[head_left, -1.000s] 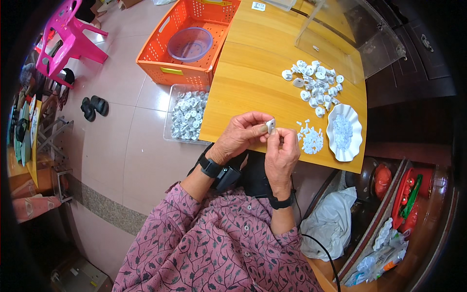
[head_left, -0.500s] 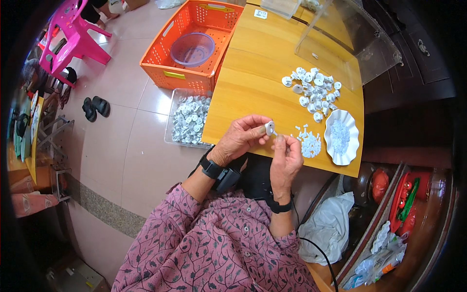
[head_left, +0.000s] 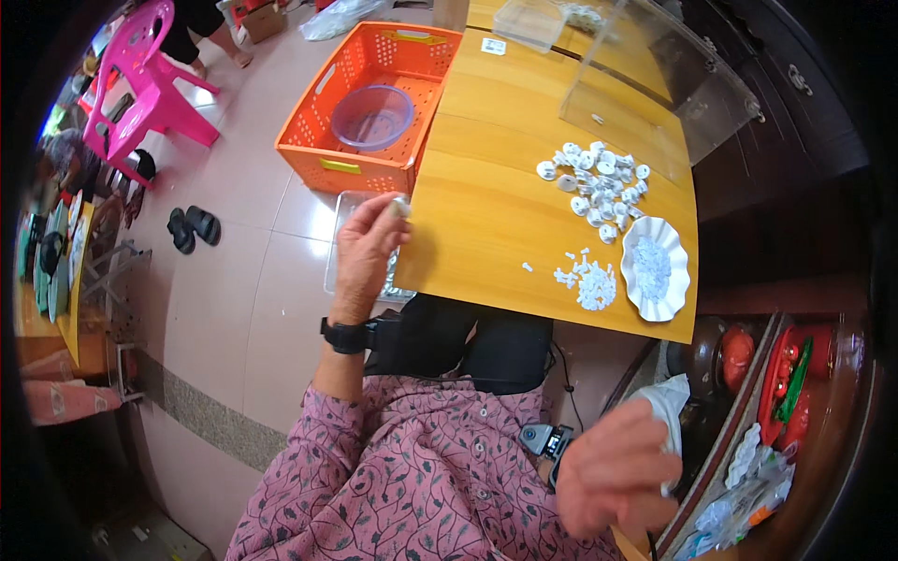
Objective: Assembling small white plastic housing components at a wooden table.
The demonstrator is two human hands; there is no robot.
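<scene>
My left hand (head_left: 368, 245) is stretched out past the left edge of the wooden table (head_left: 486, 215), pinching a small white round piece (head_left: 401, 208) between its fingertips. It hovers over a clear tray (head_left: 348, 252) on the floor that holds several similar white pieces. My right hand (head_left: 613, 477) has dropped low to my right side, close to the camera and blurred, fingers curled; nothing shows in it. On the table lie a heap of white round parts (head_left: 599, 182), a scatter of tiny white bits (head_left: 587, 280) and a white scalloped dish (head_left: 654, 268).
An orange plastic crate (head_left: 360, 159) with a clear purple bowl (head_left: 372, 117) stands on the tiled floor beside the table. A clear plastic box (head_left: 655, 84) sits at the table's far side. A pink chair (head_left: 150, 84) and black sandals (head_left: 192, 227) lie further left. Bags and red items crowd the lower right.
Both hands were together over the table's near edge working one white piece. Now my left hand has carried the piece out left over the floor tray, and my right hand has dropped down right.
</scene>
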